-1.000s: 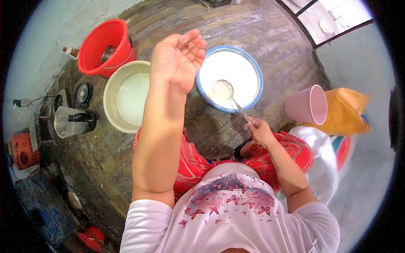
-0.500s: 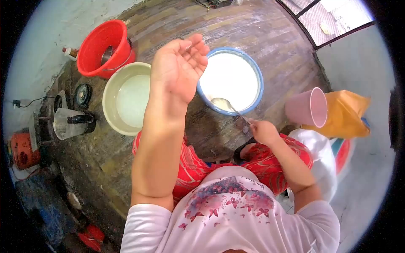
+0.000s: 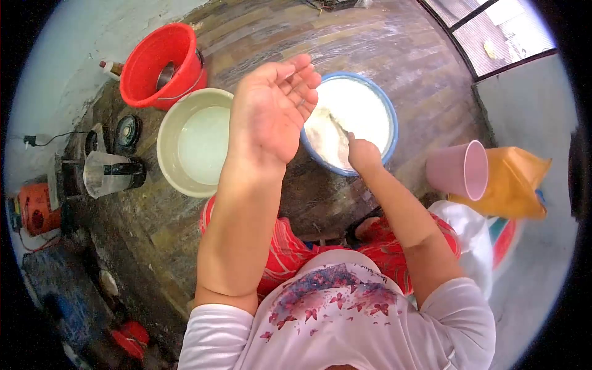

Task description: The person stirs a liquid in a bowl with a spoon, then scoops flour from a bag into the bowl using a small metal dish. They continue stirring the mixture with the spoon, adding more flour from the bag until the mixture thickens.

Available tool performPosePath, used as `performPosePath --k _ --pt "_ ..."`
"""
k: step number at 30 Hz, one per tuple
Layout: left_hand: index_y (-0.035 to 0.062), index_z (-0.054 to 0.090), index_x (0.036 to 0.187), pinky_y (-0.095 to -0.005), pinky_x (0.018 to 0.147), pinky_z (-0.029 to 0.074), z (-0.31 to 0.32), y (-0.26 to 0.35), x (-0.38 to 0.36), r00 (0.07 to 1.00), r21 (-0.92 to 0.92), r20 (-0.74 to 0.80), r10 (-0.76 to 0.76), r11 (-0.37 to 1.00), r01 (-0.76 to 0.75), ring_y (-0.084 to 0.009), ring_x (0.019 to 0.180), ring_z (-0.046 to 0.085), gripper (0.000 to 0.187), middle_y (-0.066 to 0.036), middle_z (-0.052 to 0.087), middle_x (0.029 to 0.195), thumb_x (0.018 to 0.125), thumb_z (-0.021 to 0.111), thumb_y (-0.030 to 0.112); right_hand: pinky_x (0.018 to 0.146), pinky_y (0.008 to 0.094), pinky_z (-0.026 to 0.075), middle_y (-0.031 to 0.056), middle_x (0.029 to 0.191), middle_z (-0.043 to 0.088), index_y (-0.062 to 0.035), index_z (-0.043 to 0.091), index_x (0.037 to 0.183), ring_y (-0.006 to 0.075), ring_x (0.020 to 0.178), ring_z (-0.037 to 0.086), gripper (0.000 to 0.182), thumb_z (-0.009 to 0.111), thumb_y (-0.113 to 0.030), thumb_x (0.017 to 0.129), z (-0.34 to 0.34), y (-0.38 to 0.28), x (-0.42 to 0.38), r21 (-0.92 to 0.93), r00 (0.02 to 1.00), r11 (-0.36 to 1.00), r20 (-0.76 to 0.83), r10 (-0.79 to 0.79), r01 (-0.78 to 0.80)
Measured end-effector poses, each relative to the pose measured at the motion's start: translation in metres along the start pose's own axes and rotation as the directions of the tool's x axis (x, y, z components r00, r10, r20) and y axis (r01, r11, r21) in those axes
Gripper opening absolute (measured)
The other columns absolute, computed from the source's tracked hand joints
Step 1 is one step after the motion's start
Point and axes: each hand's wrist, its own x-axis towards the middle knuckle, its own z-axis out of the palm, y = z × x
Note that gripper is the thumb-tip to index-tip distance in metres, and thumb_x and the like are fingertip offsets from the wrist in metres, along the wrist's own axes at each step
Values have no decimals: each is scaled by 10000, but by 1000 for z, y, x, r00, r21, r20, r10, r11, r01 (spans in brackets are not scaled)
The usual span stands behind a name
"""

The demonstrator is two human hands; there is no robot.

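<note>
My right hand (image 3: 365, 154) is closed round the handle of a metal spoon (image 3: 337, 123), over the near part of a blue-rimmed basin (image 3: 394, 123). The spoon's bowl is hard to make out against the white contents (image 3: 357, 105). Raised palm up, my left hand (image 3: 274, 111) holds nothing; its fingers are slightly curled, and in view they overlap the basin's left edge. Beyond my left wrist is a cream tub (image 3: 166, 148) with pale liquid inside, partly hidden by my forearm.
A red bucket (image 3: 132, 80) with a metal item inside stands at the upper left. Below it are a clear jug (image 3: 95, 174) and a round black object (image 3: 127, 134). On the right are a pink bin (image 3: 447, 169), a yellow bag (image 3: 515, 179) and a white sack (image 3: 462, 228).
My right hand has moved up and left over the basin, taking the spoon deeper into the white contents. My left hand stays raised. The whole view has shifted slightly.
</note>
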Motion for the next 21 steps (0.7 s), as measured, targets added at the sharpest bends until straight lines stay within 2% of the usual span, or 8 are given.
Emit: performPosePath --k 6,8,11,13,14,16,17,21 --pt "-52 495 1026 -292 702 468 0 -1 3 999 -1 -31 10 1000 -10 -200 836 563 278 -122 561 933 800 461 107 758 430 449 232 840 602 44 589 861 358 818 583 476 217 -249 914 -5 25 40 75 983 983 -71 172 -167" --pt "-51 496 1025 -292 701 468 0 -1 3 999 -7 -31 6 1000 -7 -200 833 563 279 -119 565 929 799 459 108 709 413 473 203 840 613 27 604 862 316 821 597 426 264 -226 901 -5 37 45 18 971 979 -120 206 -205" --pt "-49 497 1025 -291 703 466 -1 -3 3 1000 2 0 8 1000 -8 -198 832 562 278 -117 569 920 797 456 104 689 396 488 180 861 619 10 611 886 296 815 607 326 341 -172 866 -23 49 28 -58 968 970 -99 230 -236" --pt "-49 497 1025 -292 706 465 0 -2 2 1000 -2 4 5 1000 -5 -197 832 562 279 -117 571 916 795 454 103 681 410 481 187 861 612 31 596 850 320 802 600 268 380 -127 845 -29 62 13 -213 995 973 -61 83 -94" --pt "-49 497 1025 -293 708 463 0 -2 1 1000 -3 4 2 1000 -2 -196 831 563 279 -117 573 912 793 453 101 681 410 481 187 861 612 31 596 850 320 802 600 268 380 -127 845 -30 68 8 -214 994 972 -60 87 -98" --pt "-49 496 1024 -294 710 461 0 -1 -1 1000 2 13 5 1000 -5 -197 834 560 279 -120 569 915 793 452 100 731 384 488 162 921 615 -26 634 880 298 841 605 215 459 -102 782 -32 80 -3 -268 982 958 126 141 -103" --pt "-50 496 1023 -296 712 458 0 -1 -1 1000 8 20 15 1000 -15 -199 836 557 279 -122 565 919 792 451 100 722 380 489 173 922 612 -43 642 876 302 860 600 204 484 -108 764 -27 90 -5 -213 962 962 175 211 -172" --pt "-53 493 1021 -299 712 456 5 1 -2 1000 -13 7 3 1000 -3 -206 836 549 276 -126 554 925 792 446 94 655 377 493 174 887 620 -52 641 899 297 772 618 205 509 -113 755 -29 100 -32 -137 952 976 234 196 -168"
